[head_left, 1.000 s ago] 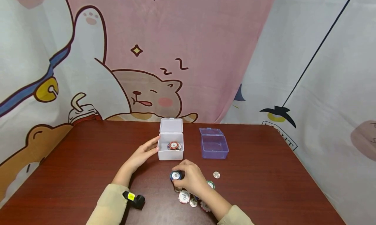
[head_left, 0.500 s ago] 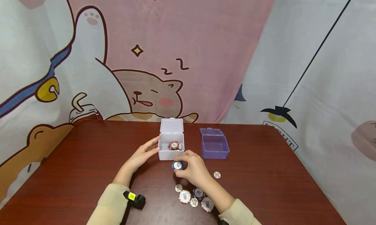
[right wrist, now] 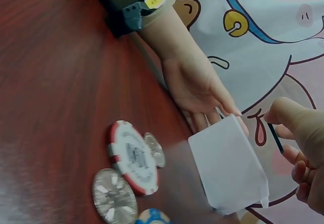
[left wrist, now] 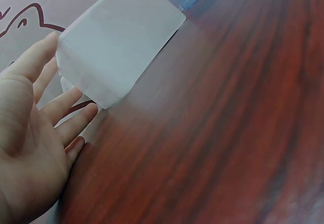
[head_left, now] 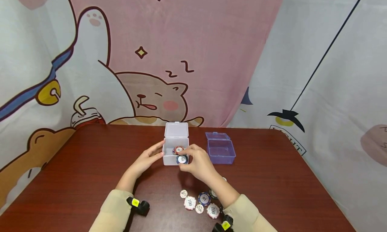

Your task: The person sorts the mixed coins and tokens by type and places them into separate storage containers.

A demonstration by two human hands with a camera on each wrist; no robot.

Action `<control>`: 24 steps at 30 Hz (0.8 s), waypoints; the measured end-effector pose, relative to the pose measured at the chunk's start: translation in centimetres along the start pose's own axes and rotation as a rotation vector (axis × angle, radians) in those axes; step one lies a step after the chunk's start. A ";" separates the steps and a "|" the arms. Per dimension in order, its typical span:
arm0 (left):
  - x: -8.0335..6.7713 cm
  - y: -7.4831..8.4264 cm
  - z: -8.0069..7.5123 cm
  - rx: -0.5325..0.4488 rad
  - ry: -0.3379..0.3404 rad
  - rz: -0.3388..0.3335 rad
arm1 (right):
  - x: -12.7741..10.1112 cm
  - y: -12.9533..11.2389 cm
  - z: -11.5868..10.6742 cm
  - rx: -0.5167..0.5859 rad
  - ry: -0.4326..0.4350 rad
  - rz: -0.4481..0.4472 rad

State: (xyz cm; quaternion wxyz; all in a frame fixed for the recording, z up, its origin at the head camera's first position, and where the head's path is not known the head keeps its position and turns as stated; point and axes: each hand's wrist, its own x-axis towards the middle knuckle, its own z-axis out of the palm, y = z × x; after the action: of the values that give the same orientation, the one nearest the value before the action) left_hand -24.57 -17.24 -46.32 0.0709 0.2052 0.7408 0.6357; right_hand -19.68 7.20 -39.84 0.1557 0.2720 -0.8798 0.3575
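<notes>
1. Broadly, the bench (head_left: pixel 75 164) carried everything: a dark red wooden top with cartoon-print curtains hung behind it
2. Next in size, the purple box (head_left: pixel 221 152) sat open just right of the white one, apart from both hands and holding nothing I could make out
3. The white box (head_left: pixel 175 148) stood with its lid tipped back; that left its mouth free from above, and a red chip (head_left: pixel 178 149) already lay inside
4. The left hand (head_left: pixel 147 159) lay with straight, relaxed fingers against the white box's left wall, gripping nothing; my reading is that it steadied the box so that it would not slide. The left wrist view showed the fingers (left wrist: pixel 71 117) flat beside the frosted wall
5. The right hand (head_left: pixel 198 163) pinched a blue chip (head_left: pixel 182 159) between thumb and fingertips, face toward the camera. It was raised at the box's near front edge, close to the opening and not yet inside
6. So the blue chip sat in the right hand, just across the box from the left hand, and near the red chip
7. Smallest, the loose chips (head_left: pixel 199 202) lay clustered on the bench near the right forearm, some marked 100, with small silver discs among them, well short of either box
</notes>
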 end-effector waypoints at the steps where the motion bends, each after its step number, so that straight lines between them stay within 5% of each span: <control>1: 0.0 0.1 0.0 -0.001 -0.001 0.000 | 0.2 0.0 0.0 -0.002 0.006 -0.005; 24: -0.1 0.2 0.0 0.022 -0.005 -0.016 | 4.3 1.5 0.7 -0.001 -0.013 0.033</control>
State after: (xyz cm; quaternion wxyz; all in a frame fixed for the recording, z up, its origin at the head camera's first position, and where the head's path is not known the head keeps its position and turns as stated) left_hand -24.48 -17.23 -46.14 0.0754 0.2015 0.7493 0.6263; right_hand -24.02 6.00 -39.13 0.1445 0.2597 -0.8853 0.3577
